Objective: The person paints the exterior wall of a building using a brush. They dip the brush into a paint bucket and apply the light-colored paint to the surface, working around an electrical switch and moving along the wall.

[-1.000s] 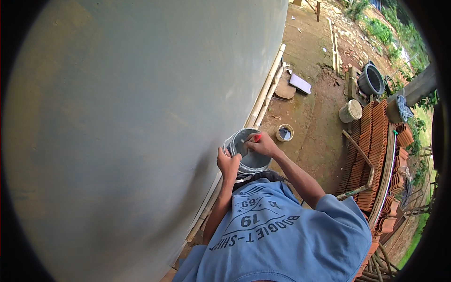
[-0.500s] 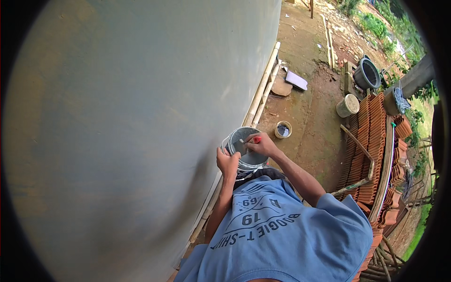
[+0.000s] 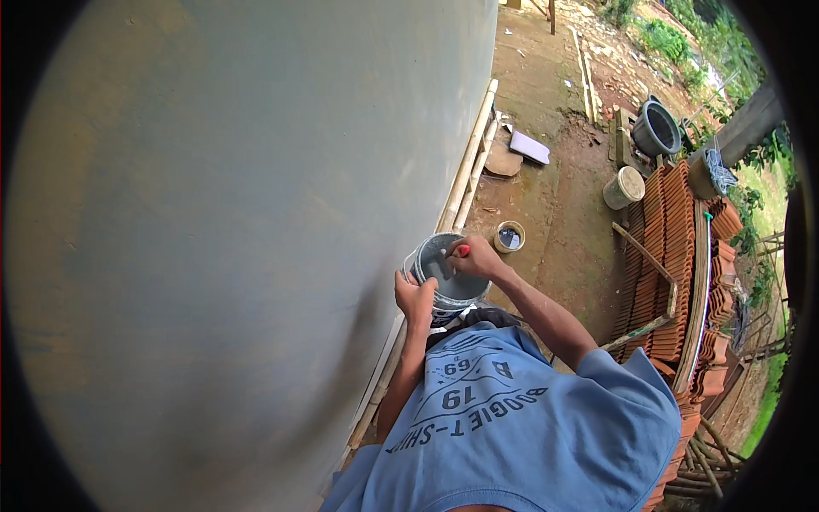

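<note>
Close in front of my body is a grey-smeared bucket [image 3: 461, 303] with grey matter inside, its mouth tipped into view. My left hand [image 3: 415, 296] is closed on the near-left side of its rim, thumb over the edge. Over the mouth, my right hand [image 3: 480, 258] grips a red-handled tool [image 3: 463, 250], which reaches down into the bucket. The tool's head is small and partly hidden, so its exact kind cannot be told. Immediately to the left rises a broad, smooth grey wall [image 3: 256, 213].
Bamboo poles [image 3: 467, 166] run along the wall's foot. On the dirt floor stand a small tub of dark liquid [image 3: 510, 236], a pale bucket [image 3: 624, 187] and a black basin [image 3: 655, 128]. Stacked orange roof tiles [image 3: 667, 247] and a bent wooden stick [image 3: 653, 264] are at the right.
The view has shifted slightly, moving the ground things a little left. My right hand and the red-handled tool have moved slightly within the bucket's mouth. My left hand keeps its hold.
</note>
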Demonstrator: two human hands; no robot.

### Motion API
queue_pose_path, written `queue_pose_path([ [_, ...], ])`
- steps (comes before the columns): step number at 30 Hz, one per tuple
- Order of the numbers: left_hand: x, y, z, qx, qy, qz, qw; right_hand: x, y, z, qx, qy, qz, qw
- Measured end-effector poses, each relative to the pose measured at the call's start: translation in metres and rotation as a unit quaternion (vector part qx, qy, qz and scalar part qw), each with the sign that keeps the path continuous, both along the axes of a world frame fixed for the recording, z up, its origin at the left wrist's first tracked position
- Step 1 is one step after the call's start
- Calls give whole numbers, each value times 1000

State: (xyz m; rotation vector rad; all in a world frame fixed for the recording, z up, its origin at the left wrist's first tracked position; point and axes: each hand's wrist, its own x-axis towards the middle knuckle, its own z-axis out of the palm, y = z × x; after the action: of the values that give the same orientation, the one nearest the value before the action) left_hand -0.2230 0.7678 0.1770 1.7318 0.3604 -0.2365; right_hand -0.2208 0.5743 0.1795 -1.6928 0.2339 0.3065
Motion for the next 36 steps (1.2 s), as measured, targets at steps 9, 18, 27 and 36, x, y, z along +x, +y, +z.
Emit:
queue_pose_path([
  [9, 5, 3, 1, 8, -11, 3, 1000, -3, 1, -3, -152, -78, -3, 985],
  [18, 11, 7, 4, 8, -34, -21, 999, -18, -3, 10, 173, 86, -137, 972],
  [27, 9, 11, -11, 35, -91, -43, 994, -22, 11, -1, 140, 62, -109, 982],
  [36, 6, 15, -3, 32, -59, -21, 997, -9, 10, -1, -163, -77, -26, 983],
])
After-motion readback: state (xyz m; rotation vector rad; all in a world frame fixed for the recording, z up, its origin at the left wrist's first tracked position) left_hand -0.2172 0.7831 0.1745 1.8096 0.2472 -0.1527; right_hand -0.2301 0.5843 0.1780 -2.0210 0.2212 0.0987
